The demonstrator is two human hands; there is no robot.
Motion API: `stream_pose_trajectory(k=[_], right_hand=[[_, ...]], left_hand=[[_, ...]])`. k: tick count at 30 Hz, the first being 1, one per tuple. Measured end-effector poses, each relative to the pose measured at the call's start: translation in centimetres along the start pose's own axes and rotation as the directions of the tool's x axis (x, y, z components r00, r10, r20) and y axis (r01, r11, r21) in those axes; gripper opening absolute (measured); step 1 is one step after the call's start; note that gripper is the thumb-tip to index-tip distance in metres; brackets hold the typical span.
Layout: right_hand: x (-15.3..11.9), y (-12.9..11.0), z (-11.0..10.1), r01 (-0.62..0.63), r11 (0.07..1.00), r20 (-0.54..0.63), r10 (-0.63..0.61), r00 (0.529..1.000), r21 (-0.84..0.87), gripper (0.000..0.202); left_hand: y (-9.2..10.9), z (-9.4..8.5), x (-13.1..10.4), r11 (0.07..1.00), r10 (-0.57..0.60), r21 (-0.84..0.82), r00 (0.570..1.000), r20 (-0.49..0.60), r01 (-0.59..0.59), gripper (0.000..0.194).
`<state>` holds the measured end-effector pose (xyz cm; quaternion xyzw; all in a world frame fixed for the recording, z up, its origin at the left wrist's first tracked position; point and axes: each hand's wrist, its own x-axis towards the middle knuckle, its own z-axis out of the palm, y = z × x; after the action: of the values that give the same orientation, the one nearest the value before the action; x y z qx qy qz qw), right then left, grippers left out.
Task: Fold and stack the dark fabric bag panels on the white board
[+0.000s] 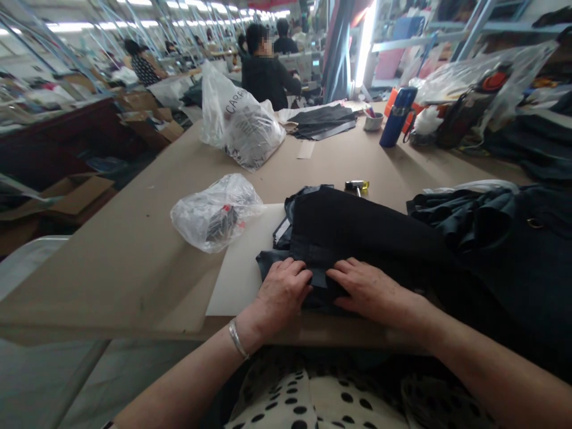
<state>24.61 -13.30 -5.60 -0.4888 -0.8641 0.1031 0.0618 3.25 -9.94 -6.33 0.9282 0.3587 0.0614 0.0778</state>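
A black garment [357, 220] lies folded in front of me, its layers bunched at the left end. My left hand [286, 292] rests on its near edge with the fingers curled down, closed on the cloth. Opposite it, my right hand [369, 289] lies on the same garment, fingers stretched over the cloth and thumb apart. Between the fingertips of both hands shows a small, smooth dark grey patch [319, 277]. Under the garment's left side is a white board [236, 283]. The cloth beneath my palms is hidden.
A clear plastic bag [194, 214] with dark contents sits left on the table [120, 256]. Behind are a larger bag [243, 122], dark cloth pieces [322, 121], a yellow-ended tool [357, 185] and a blue bottle [397, 119]. More dark garments [527, 238] pile up right. Co-workers sit beyond.
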Motion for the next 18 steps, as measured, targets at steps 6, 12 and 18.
stream_pose_trajectory(k=[6, 12, 18], right_hand=[[0.0, 2.8, 3.2, -0.249, 0.890, -0.075, 0.298, 0.952, 0.381, 0.020], [0.2, 4.9, 2.2, -0.325, 0.270, 0.157, 0.499, 0.852, 0.906, 0.036], [0.5, 3.4, -0.6, -0.132, -0.047, 0.137, 0.543, 0.828, 0.990, 0.038]], left_hand=[[-0.6, -0.4, 0.3, 0.949, -0.081, -0.315, 0.965, -0.249, -0.002, 0.020], [-0.4, -1.3, 0.2, 0.542, -0.544, -0.827, 0.813, -0.209, 0.150, 0.018], [2.0, -0.1, 2.2, 0.164, -0.465, -0.957, 0.874, 0.140, 0.240, 0.040]])
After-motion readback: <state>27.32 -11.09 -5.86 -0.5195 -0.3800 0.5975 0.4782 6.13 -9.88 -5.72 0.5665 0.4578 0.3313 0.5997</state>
